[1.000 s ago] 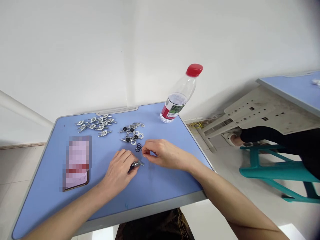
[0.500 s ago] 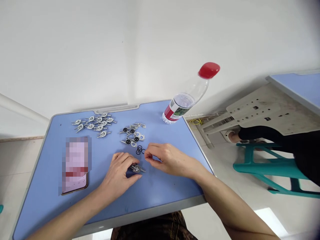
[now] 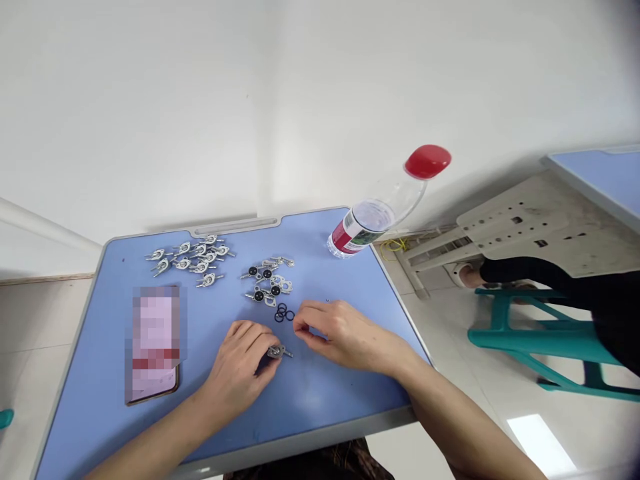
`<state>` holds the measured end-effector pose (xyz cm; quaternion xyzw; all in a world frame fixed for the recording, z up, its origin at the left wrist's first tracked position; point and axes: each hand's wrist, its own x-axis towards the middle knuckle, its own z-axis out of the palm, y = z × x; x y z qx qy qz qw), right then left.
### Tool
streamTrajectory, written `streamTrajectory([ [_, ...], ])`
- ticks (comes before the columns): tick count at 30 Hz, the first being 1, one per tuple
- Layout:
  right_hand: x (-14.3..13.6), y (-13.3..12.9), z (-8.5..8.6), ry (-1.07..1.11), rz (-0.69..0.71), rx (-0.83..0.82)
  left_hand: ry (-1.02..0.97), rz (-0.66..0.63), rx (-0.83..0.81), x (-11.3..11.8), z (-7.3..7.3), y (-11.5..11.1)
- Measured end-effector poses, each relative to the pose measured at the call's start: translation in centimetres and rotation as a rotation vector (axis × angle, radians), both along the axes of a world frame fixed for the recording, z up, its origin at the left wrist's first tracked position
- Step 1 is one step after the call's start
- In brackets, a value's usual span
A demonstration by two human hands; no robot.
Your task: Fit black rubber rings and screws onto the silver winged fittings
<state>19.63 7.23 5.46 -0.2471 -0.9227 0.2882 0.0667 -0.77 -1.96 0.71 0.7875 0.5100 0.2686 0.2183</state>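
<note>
A: Metal fittings, that is what is being worked here, and the blue table [image 3: 320,393] is carrying all of them. Far left, a pile of bare fittings [image 3: 193,257] is lying untouched, well apart from the hands.

B: And the smaller cluster [image 3: 267,281] in the middle is showing black discs on several pieces, so I am judging those as done. The bare pile looks the bigger of the two, so a good deal is looking left to do.

A: Agreed. The left hand [image 3: 240,363] is resting on the table with its grip pressed together, pinching one fitting [image 3: 277,351] between thumb and fingertips, just off the surface or touching it; I cannot tell which.

B: The right hand [image 3: 345,333] is lying beside it, fingertips closing together near the loose black rings [image 3: 284,313]. Whether a ring is sitting in that pinch is too small to make out.

A: The rings themselves are lying just beyond both hands, between them and the finished cluster.

B: A water bottle [image 3: 380,210] is standing at the far right corner, a phone [image 3: 155,347] lying at the left.
</note>
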Motion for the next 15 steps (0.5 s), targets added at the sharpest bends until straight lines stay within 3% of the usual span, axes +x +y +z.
streamTrajectory([
  [15, -0.05, 0.32, -0.13, -0.035, -0.004, -0.052, 0.033, -0.025, 0.092, 0.39, -0.67, -0.46],
])
